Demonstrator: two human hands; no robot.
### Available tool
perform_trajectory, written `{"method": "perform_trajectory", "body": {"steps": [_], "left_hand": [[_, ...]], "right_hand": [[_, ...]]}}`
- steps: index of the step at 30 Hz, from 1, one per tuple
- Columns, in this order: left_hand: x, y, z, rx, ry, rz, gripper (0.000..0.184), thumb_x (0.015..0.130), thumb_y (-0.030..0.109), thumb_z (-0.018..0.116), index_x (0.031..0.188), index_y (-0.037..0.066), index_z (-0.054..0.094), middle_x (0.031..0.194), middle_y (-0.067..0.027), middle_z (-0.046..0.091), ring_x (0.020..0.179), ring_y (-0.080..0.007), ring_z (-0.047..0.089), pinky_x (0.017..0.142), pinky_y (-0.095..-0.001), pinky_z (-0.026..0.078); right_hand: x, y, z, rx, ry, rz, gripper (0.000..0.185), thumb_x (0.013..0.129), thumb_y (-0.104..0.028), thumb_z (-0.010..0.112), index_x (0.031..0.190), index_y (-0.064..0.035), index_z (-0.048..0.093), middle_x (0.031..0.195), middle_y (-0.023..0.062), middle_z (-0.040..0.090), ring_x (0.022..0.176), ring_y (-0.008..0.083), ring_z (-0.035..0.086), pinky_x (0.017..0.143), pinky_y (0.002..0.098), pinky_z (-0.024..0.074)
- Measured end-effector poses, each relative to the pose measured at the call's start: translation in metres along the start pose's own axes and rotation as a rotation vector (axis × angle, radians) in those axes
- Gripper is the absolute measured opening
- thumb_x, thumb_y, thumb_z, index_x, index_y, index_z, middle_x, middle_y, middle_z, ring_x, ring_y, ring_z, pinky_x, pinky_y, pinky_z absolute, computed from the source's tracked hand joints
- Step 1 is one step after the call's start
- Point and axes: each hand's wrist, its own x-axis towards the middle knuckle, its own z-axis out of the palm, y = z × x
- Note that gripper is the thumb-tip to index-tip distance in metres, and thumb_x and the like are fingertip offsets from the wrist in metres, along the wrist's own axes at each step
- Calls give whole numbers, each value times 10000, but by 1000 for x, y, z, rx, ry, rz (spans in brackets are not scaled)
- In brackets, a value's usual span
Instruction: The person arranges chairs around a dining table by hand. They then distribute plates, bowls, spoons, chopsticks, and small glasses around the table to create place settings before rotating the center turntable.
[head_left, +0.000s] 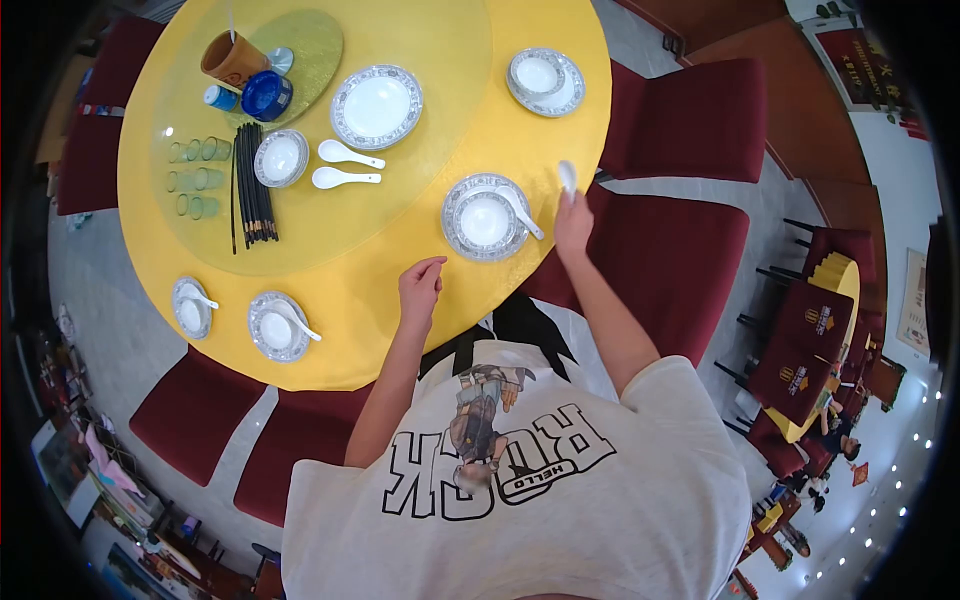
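My right hand [573, 226] is closed round the handle of a white soup spoon [567, 175], holding it bowl-end away from me near the table's right edge. Left of it lies a place setting, a small bowl [486, 219] on a patterned plate [458, 240], with another white spoon [519, 212] resting across it. My left hand [421, 287] hovers by the table's near edge, fingers curled, with nothing visible in it. Farther right, a small bowl [538, 73] stands on a plate [570, 98], with no spoon visible on it.
On the glass turntable are a plate stack [377, 107], bowls [281, 158], two spoons [347, 178], black chopsticks [257, 190], several glasses [205, 179], a blue ashtray [267, 96] and a brown container [233, 60]. Two settings with spoons [278, 328] lie left. Maroon chairs [660, 260] surround the yellow table [350, 350].
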Motion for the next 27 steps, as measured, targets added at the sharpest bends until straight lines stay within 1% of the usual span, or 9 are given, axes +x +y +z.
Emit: {"method": "perform_trajectory", "body": {"steps": [2, 4, 6, 8, 9, 11, 14, 18, 27], "left_hand": [[-3, 0, -2, 21, 10, 10, 181, 931, 130, 570, 1014, 25, 693, 594, 26, 470, 478, -35, 380, 404, -196, 263], [-6, -3, -2, 7, 45, 1, 172, 928, 126, 568, 987, 24, 693, 594, 25, 481, 480, -35, 387, 413, -196, 269], [-10, -9, -1, -3, 84, -18, 167, 926, 122, 565, 961, 22, 694, 595, 25, 492, 482, -34, 394, 422, -196, 274], [-17, -15, 0, -56, 121, -46, 146, 926, 117, 562, 968, 32, 673, 579, 28, 458, 457, -34, 355, 399, -194, 244], [-22, -20, 0, -46, 131, -51, 146, 926, 117, 562, 968, 32, 673, 579, 28, 458, 457, -34, 355, 399, -194, 244], [-24, -25, 3, -43, 129, -85, 138, 926, 117, 558, 957, 37, 667, 578, 30, 458, 450, -32, 351, 398, -195, 239], [-24, -24, 6, -50, 139, -77, 137, 931, 120, 554, 955, 42, 664, 579, 33, 459, 452, -30, 354, 399, -196, 242], [-25, -21, 6, -105, 164, -54, 134, 935, 122, 552, 948, 42, 660, 596, 29, 472, 462, -29, 360, 400, -193, 241], [-36, -24, 8, -97, 221, -70, 131, 934, 121, 551, 959, 42, 653, 600, 29, 471, 473, -29, 366, 405, -192, 242]], "right_hand": [[46, 4, 1, 220, 143, 8, 292, 941, -251, 485, 1029, 16, 568, 935, 282, 637, 900, 446, 612, 774, 512, 453], [103, 11, 5, 317, 147, 54, 305, 917, -236, 482, 1024, 30, 584, 947, 267, 640, 893, 433, 616, 797, 470, 460], [159, 7, 8, 342, 83, 49, 305, 888, -232, 501, 950, 46, 611, 918, 265, 644, 877, 419, 624, 780, 460, 465], [206, 5, 15, 445, -80, 216, 302, 847, -256, 572, 889, 30, 655, 874, 216, 677, 845, 368, 655, 762, 444, 488], [214, 1, 20, 451, -89, 226, 302, 847, -256, 572, 889, 30, 655, 874, 216, 677, 845, 368, 655, 762, 444, 488], [233, -8, 27, 353, 91, 210, 274, 828, -256, 617, 866, 10, 672, 857, 177, 694, 840, 338, 670, 783, 420, 507], [237, -18, 30, 198, 165, 141, 243, 815, -249, 646, 867, -15, 693, 860, 155, 703, 842, 321, 679, 802, 405, 519], [239, -13, 36, 172, 131, 160, 259, 817, -268, 648, 896, -27, 703, 884, 142, 707, 852, 312, 681, 800, 411, 523], [237, -12, 40, 194, 137, 173, 245, 771, -278, 749, 878, -61, 712, 899, 100, 716, 847, 255, 689, 781, 373, 528]]}}
